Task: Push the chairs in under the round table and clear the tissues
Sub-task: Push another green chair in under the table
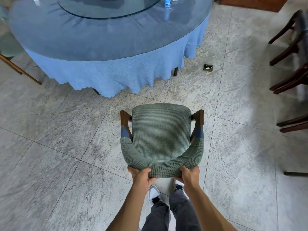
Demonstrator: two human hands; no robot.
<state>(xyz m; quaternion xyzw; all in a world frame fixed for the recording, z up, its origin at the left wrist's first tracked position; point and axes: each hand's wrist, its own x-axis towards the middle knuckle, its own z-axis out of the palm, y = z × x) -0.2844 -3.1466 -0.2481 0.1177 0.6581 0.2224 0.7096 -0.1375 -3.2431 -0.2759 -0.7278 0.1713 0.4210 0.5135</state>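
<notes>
Both hands on the chair's backrest top: left hand fingers curled over the green cover, right hand likewise gripping it. Green armchair stands on the floor tiles, seat facing the round bench, well apart from it. Blue tablecloth hangs to near the floor, bench legs poking out below. Blue tube on the glass top; can't see any tissues from here. Dark wooden chairs at far right.

Risks: chair's front legs catch the cloth hem and drag it, shifting the glass; armrests may hit the bench edge if too high; grip is on loose fabric, could slip.
</notes>
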